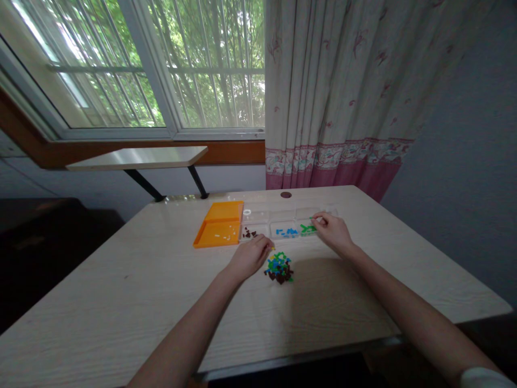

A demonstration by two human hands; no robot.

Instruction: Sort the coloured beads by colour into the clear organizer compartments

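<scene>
A pile of small green, blue, yellow and brown pieces (279,268) lies on the table. My left hand (251,255) is closed just left of and above this pile, with a tiny yellow piece by its fingertips. Over the right end of a clear divided tray (266,228), my right hand (332,230) pinches a small green piece (312,217). Green pieces (307,229) lie in the compartment beneath it, blue pieces (286,232) in the one beside, and brown pieces (249,233) in the left one.
An open orange case (220,221) holding several small white pieces is left of the tray. A raised white shelf (141,157) on black legs stands at the back left of the wooden table (121,291). A window and a curtain (335,108) are behind.
</scene>
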